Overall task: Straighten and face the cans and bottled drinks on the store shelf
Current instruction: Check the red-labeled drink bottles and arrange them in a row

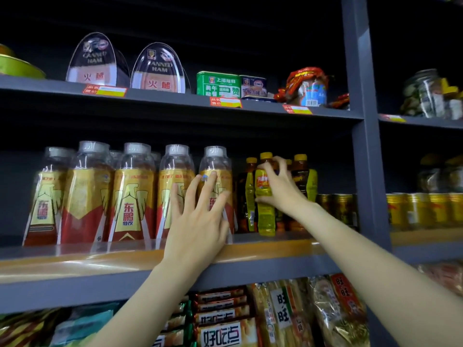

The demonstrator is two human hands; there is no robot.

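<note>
From the head view, the middle shelf [125, 261] carries a front row of tall clear-capped bottles [130, 196] with red and gold labels, standing upright side by side along its left and centre. The left hand [198, 221] reaches up with its fingers straight and spread, laid flat against the front of the rightmost bottle [216, 171] of that row; the palm covers the bottle's lower half near the shelf edge.

Just to the right stands a cluster of smaller dark bottles [300, 176] with yellow caps. The right hand [280, 189] grips a yellow bottle [265, 211] at the front of this cluster, fingers curled over its shoulder below the cap and thumb under the label. The bottle stands upright, with its base at the shelf's front edge, and its yellow label faces outward.

Further right on the same shelf, gold cans [335, 209] sit in a row against the grey upright post [363, 146], with more gold cans [423, 209] beyond it.

The upper shelf holds canned ham tins [157, 68] and a green tin [217, 84]. The lower shelf holds packaged snacks [283, 314].
</note>
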